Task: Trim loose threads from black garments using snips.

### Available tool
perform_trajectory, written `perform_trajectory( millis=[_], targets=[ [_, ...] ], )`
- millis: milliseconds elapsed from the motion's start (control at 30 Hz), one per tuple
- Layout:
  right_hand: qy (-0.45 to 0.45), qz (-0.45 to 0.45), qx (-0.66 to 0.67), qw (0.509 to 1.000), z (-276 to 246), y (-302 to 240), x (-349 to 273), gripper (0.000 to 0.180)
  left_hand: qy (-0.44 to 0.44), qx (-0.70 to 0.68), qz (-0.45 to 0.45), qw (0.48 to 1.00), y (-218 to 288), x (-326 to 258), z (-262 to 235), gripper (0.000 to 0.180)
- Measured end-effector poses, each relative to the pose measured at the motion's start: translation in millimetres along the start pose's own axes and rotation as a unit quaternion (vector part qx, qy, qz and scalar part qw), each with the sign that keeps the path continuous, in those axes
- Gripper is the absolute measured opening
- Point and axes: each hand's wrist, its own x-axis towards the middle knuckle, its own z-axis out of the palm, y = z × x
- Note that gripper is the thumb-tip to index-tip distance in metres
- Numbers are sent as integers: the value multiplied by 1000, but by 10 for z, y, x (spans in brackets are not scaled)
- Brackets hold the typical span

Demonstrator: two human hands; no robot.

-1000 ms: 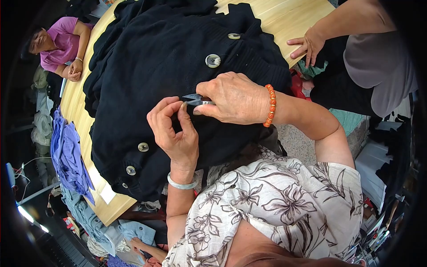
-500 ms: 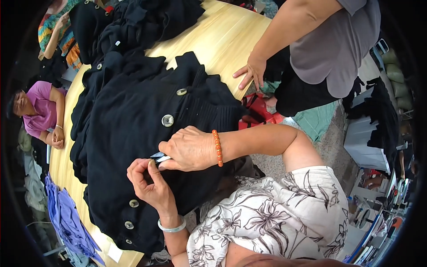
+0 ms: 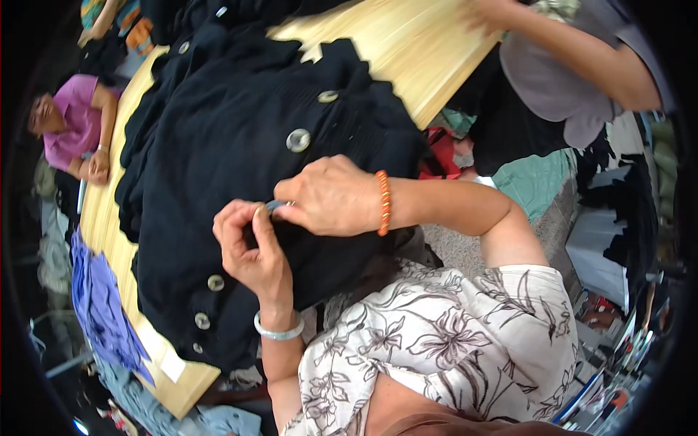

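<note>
A black knitted cardigan point(image 3: 196, 152) with large pale-rimmed buttons point(image 3: 298, 140) lies spread in front of me. Over its middle, my right hand point(image 3: 331, 196), wearing an orange beaded bracelet, is closed around small metal thread snips point(image 3: 278, 204). Their tips point toward my left hand point(image 3: 254, 247), which wears a pale bangle. Its thumb and forefinger are pinched together right at the snips; whatever they grip is hidden or too small to make out. More buttons point(image 3: 216, 283) run along the cardigan's near left edge.
Under the cardigan is a light wooden table point(image 3: 414, 43). A purple garment point(image 3: 109, 305) and a white paper slip point(image 3: 172, 365) lie by its left edge. One person in pink point(image 3: 76, 120) leans there; another in grey point(image 3: 545, 87) reaches over from the right.
The whole view has shifted, so the cardigan and table sit higher. My hands stay together at the snips, whose blades show less. The grey-clad person's hand has left its resting place and is blurred.
</note>
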Motion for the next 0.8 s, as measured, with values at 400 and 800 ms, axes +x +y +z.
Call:
perform_trajectory(
  millis=[400,800],
  targets=[
    [29,-12,53,998,-35,69,-110,33,5,-49,-58,997,-11,-30,-67,7],
    [-45,-6,54,998,-133,-12,-38,37,10,-65,-32,997,-17,-36,-65,5]
  ],
)
